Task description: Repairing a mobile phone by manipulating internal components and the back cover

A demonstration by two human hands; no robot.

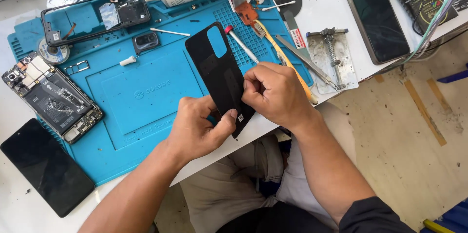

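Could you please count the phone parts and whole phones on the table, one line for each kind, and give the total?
Black back cover, held by left hand and right hand: 1
Empty phone frame: 1
Opened phone body: 1
Black screen panel: 1
Whole dark phone: 1
Total: 5

Left hand (197,126): mine, forearm bare, rising from the lower left; fingers curled, thumb pressed flat on the lower edge of the black back cover (222,74). Right hand (275,94): forearm bare with a dark sleeve at the elbow, entering from the lower right; knuckles up, fingertips pinched on the cover's right edge, just above my left thumb.
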